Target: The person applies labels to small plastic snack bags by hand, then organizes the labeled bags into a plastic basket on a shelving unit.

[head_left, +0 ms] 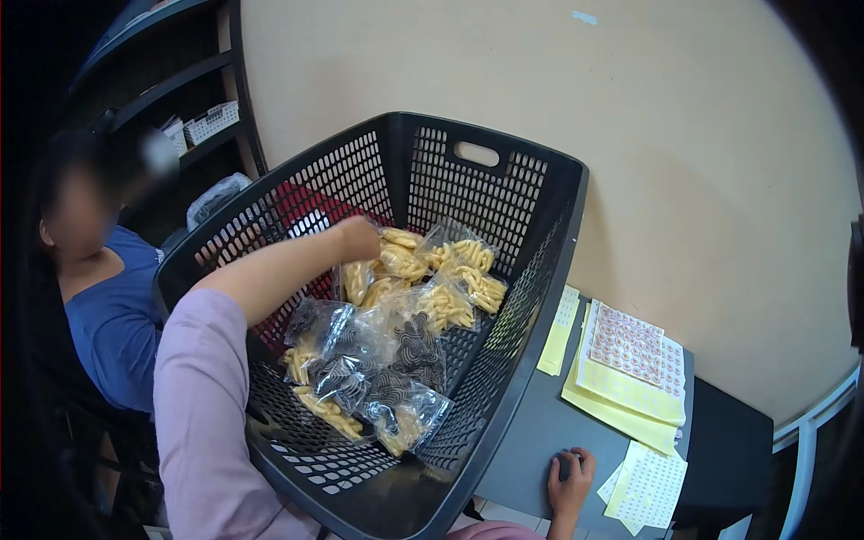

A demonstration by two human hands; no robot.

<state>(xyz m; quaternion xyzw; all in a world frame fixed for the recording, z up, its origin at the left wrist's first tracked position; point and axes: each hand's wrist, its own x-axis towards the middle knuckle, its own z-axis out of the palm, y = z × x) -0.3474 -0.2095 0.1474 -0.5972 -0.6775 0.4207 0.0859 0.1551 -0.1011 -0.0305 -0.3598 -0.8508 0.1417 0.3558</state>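
My left hand (360, 239) reaches into a large black plastic basket (490, 135). Its fingers are closed at the top of a clear plastic bag of pale yellow pieces (356, 281); the fingertips are mostly hidden. Around it lie several clear bags of yellow finger-shaped pieces (447, 306). Nearer me are bags of dark, ridged pieces (387, 382). Outside the basket, low on the right, my right hand (571, 486) rests over the grey table (522, 454). Its fingers curl round something small and dark that I cannot make out.
Sticker sheets (630, 346) on yellow backing lie on the table, with more label sheets (650, 486) nearer me. On the left, a person in a blue top (117, 315) sits beside the basket. Dark shelves (180, 90) stand behind, and a beige wall (666, 108) rises beyond.
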